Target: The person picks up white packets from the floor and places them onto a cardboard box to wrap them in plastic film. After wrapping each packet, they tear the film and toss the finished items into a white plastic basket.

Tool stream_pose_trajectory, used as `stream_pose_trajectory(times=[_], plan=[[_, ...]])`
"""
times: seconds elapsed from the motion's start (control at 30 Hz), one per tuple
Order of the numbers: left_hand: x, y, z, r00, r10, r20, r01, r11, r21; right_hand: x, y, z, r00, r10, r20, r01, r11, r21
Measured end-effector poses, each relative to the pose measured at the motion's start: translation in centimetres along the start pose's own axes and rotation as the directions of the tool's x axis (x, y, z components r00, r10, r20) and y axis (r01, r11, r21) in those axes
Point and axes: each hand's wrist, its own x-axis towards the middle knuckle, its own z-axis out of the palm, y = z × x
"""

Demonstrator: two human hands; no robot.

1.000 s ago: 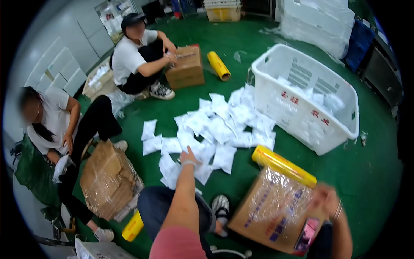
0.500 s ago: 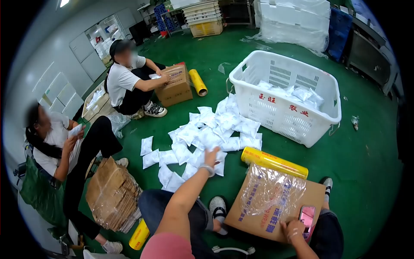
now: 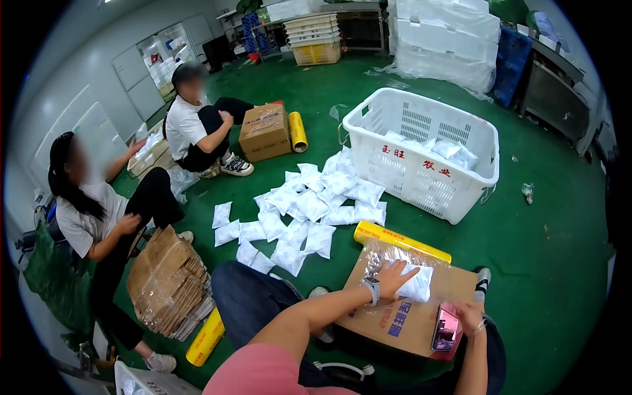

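Observation:
A cardboard box point(image 3: 368, 313) partly covered in clear film sits in front of me. My left hand point(image 3: 390, 280), with a watch on its wrist, holds a white packet point(image 3: 417, 284) down on the box top, its fingers over the packet's left side. My right hand point(image 3: 470, 318) is beside a phone point(image 3: 446, 328) with a pink screen, fingers loosely bent and apart at its upper right edge; I see nothing held in it. A heap of similar white packets point(image 3: 313, 205) lies on the green floor beyond my knees.
A white crate point(image 3: 421, 174) holding packets stands beyond the box. Yellow film rolls lie near the box point(image 3: 401, 242) and at lower left point(image 3: 206, 337). Flattened cartons point(image 3: 170, 283) are stacked left. Two people point(image 3: 197, 122) point(image 3: 99, 197) sit at left, one behind another carton point(image 3: 264, 131).
My left hand has come from the packet heap to the box with a packet. My right hand has shifted to the phone's right side. The nearer co-worker has stretched an arm out backward.

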Motion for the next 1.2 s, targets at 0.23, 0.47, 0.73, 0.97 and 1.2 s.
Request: stream_pose_trajectory(times=[0.23,0.47,0.73,0.97,1.2], plan=[[-0.4,-1.2,1.0,0.995,0.093,-0.033,-0.093,0.995,-0.02,11.0,3.4,9.4,0.694,-0.633,0.343,0.624,0.291,-0.725],[-8.1,-0.3,0.5,0.94,-0.29,-0.178,0.228,0.926,-0.302,8.0,2.4,10.4,0.657,-0.54,0.526,0.537,-0.154,-0.83],[-8.5,-2.8,3.2,0.998,-0.054,0.036,0.042,0.962,0.271,8.7,0.7,10.7,0.763,-0.387,0.518,0.498,-0.16,-0.852],[-13.6,-2.8,-3.3,0.957,-0.266,0.114,0.243,0.953,0.181,6.4,3.0,12.2,0.794,-0.256,0.551,0.509,-0.213,-0.834],[-14.8,2.3,-7.1,0.938,0.335,0.092,-0.196,0.728,-0.657,-1.0,5.5,15.3,0.649,-0.039,0.76,0.76,0.071,-0.646]])
